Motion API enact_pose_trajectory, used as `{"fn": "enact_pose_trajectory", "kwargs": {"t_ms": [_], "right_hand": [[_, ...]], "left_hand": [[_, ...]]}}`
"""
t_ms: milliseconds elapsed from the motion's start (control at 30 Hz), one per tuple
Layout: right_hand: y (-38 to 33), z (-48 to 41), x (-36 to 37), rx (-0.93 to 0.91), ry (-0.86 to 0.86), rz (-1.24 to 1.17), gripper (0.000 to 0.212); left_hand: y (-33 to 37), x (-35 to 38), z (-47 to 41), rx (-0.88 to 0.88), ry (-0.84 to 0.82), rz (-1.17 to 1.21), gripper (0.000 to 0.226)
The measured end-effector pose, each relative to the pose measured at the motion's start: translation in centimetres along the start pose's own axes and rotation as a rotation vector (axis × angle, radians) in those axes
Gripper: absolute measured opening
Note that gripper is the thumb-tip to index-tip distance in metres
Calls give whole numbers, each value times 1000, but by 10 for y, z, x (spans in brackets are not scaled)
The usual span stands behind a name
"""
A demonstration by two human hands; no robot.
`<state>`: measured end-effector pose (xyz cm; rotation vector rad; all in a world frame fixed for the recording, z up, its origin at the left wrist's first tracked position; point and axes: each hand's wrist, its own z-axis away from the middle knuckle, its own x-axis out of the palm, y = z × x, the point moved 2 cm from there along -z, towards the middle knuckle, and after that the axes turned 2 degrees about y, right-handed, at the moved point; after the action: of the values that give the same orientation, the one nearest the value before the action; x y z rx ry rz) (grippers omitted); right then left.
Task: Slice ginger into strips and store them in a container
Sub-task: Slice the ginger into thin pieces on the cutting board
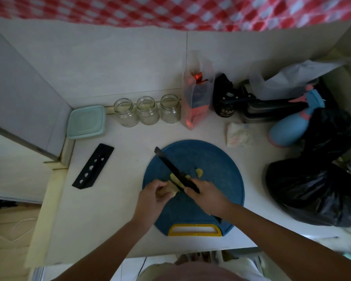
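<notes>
Gripping ginger (174, 184), left hand (152, 196) hides most.

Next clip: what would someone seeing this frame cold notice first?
The round blue cutting board in the middle of the counter draws the eye first: on it the left hand holds ginger while the right hand grips a black knife across it. Next come the red-and-white checked cloth along the top and the black bag at the right.

Hands (178, 196): left holds ginger (175, 184), right knife (173, 169).
</notes>
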<state>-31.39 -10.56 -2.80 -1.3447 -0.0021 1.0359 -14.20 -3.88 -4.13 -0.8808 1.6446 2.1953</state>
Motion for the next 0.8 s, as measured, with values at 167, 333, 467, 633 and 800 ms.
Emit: {"fn": "enact_pose_trajectory", "kwargs": {"t_ms": [167, 333, 467, 633, 800], "right_hand": [[-11, 22, 0, -97, 31, 205, 36], [-10, 39, 7, -58, -98, 263, 40], [-4, 48, 10, -26, -110, 258, 39], [1, 49, 11, -23, -104, 296, 39], [4, 50, 12, -28, -101, 242, 30]], "left_hand": [[3, 9, 4, 29, 27, 2, 23], [1, 19, 9, 28, 52, -5, 21], [3, 18, 10, 27, 55, 15, 22], [5, 17, 8, 15, 34, 46, 25], [1, 19, 7, 18, 23, 49, 20]]}}
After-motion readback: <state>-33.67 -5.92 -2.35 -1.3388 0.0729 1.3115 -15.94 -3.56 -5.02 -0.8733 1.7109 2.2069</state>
